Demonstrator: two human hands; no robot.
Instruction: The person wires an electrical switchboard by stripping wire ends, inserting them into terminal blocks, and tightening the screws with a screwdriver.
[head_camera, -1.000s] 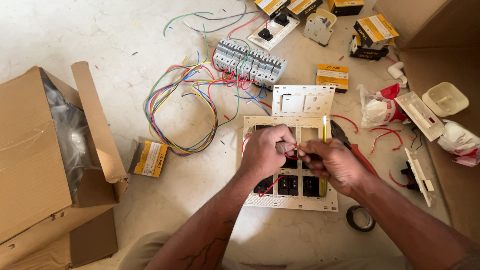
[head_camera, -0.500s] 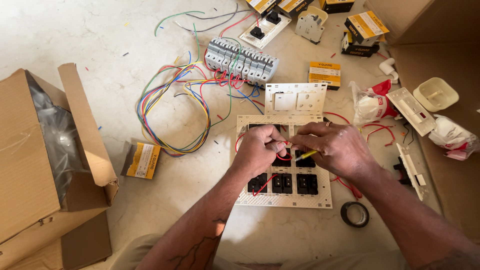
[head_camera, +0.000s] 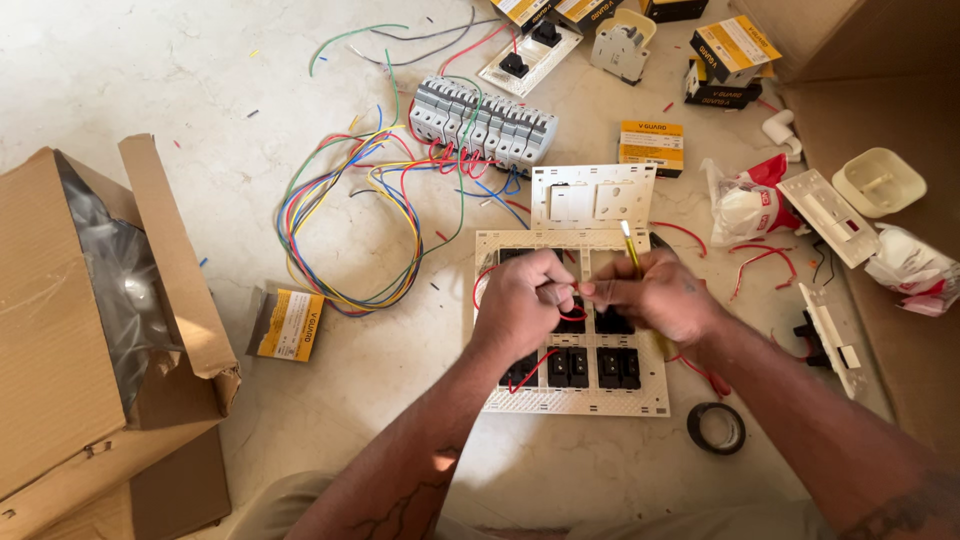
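Note:
My left hand (head_camera: 527, 303) and my right hand (head_camera: 655, 295) meet over a white switch plate (head_camera: 570, 400) lying on the floor with several black switch modules in it. The left hand pinches a short red wire (head_camera: 573, 316) that loops down to the modules. The right hand grips a yellow-handled screwdriver (head_camera: 630, 245), its top pointing away from me, with the fingertips touching the wire end. A second white plate (head_camera: 592, 197) lies just beyond the first.
A row of grey circuit breakers (head_camera: 483, 122) with coloured wire loops (head_camera: 345, 215) lies ahead. An open cardboard box (head_camera: 95, 310) sits left, a small yellow box (head_camera: 287, 323) beside it. Black tape roll (head_camera: 716, 428) lies right, with white fittings (head_camera: 825, 215) and bags.
The view has shifted a little. My hands have stayed together over the plate, and the screwdriver's handle now stands up between them as they work the red wire.

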